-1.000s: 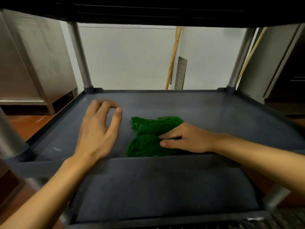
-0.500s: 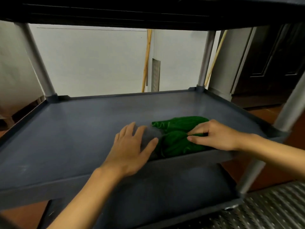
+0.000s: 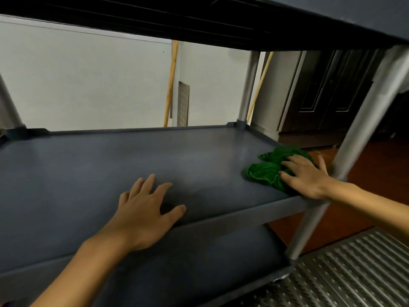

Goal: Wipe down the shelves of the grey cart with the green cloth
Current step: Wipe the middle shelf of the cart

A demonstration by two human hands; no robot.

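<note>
In the head view, the middle shelf (image 3: 93, 165) of the grey cart (image 3: 250, 214) fills the centre of the frame, its dark flat surface running from the left edge to the right-hand posts. The green cloth (image 3: 266, 171) lies bunched at the right of the frame, on the shelf's near right corner, close to the front lip and just beside the near grey post (image 3: 363, 120). The right hand (image 3: 306, 176) presses flat on top of it, fingers spread wide over the folds, not closed around the fabric; its forearm enters from the right edge. The left hand (image 3: 146, 211) sits lower centre of the frame, palm down on the bare shelf near the front lip, fingers splayed wide and holding nothing, well apart from the cloth. The underside of the top shelf (image 3: 199, 21) spans the upper part of the frame as a dark band. Below the front lip the lower shelf (image 3: 199, 269) shows. At lower right lies a ribbed metal floor plate (image 3: 358, 271). Behind the cart, in the upper centre, two wooden poles (image 3: 171, 83) lean against a pale wall (image 3: 88, 78), and a dark door (image 3: 327, 89) stands at upper right.
</note>
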